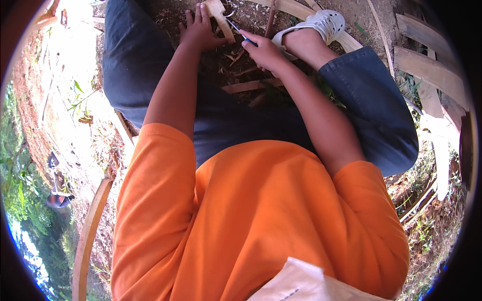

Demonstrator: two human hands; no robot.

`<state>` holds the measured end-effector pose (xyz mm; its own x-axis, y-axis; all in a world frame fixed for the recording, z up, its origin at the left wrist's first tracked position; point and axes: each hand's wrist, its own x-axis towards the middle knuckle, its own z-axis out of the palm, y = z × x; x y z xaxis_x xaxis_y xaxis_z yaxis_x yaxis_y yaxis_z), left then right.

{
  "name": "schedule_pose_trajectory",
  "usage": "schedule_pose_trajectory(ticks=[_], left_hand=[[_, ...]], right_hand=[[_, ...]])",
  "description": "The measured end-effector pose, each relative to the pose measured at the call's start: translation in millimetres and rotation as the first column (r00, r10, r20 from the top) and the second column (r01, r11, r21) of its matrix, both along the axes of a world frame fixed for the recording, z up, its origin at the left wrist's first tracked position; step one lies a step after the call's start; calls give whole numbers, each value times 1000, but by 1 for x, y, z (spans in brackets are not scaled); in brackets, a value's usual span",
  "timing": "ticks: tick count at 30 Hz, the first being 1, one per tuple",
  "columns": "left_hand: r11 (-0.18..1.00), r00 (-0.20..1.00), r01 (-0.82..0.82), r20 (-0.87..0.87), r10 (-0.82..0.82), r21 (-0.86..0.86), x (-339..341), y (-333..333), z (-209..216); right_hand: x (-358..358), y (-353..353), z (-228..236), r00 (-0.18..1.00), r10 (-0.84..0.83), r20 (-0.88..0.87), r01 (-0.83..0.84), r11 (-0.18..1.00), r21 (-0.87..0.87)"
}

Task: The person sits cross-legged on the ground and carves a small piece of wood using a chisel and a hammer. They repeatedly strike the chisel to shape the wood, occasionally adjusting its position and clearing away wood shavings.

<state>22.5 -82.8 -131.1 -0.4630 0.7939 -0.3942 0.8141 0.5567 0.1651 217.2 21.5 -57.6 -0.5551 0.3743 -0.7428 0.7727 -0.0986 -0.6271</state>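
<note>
My left-hand fingers point(193, 20) are spread and pressed on the pale flat piece of split bamboo point(220, 17), pinning it at its lower side against the dirt ground point(236, 65); left hand point(198, 32) is at top centre of the view. My right-hand fingers point(256, 40) are closed around the blue handle of a small thin-bladed knife point(241, 32), with the blade tip pointing toward the bamboo piece and just beside it. Right hand point(266, 52) sits near my foot in a white perforated clog shoe point(321, 22).

Handling, my guess: the bamboo piece looks light, stiff and dry, likely splintery at the cut edges, so best held flat from the side away from the blade, the way the left hand has it. The knife is slim and light; grip stays on the handle.

Outward: brown shavings and bamboo scraps point(248, 85) lie on the ground between my knees. I sit in dark blue jeans point(371, 100) and an orange short-sleeved shirt point(251, 215). Longer curved bamboo strips point(88, 236) lie at lower left, weathered wooden slats point(427, 65) at right. A pale cloth bag point(306, 286) is at the bottom edge.
</note>
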Motion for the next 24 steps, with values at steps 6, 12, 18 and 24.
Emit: schedule_pose_trajectory(ticks=[6, 12, 18, 24], left_hand=[[995, 995, -58, -71, 64, 86, -8, -24, -72], [996, 986, -82, 141, 86, -30, -3, -2, 7], [998, 991, -58, 123, 62, -37, -2, 0, 8], [997, 990, -74, 115, 77, -33, -5, -3, -2]], right_hand=[[14, 9, 27, 990, 121, 66, -121, 993, -3], [10, 7, 24, 984, 172, 48, -177, 974, 142], [17, 2, -5, 977, 199, -71, -173, 947, 271], [8, -5, 12, 995, 97, -9, -95, 987, 132]])
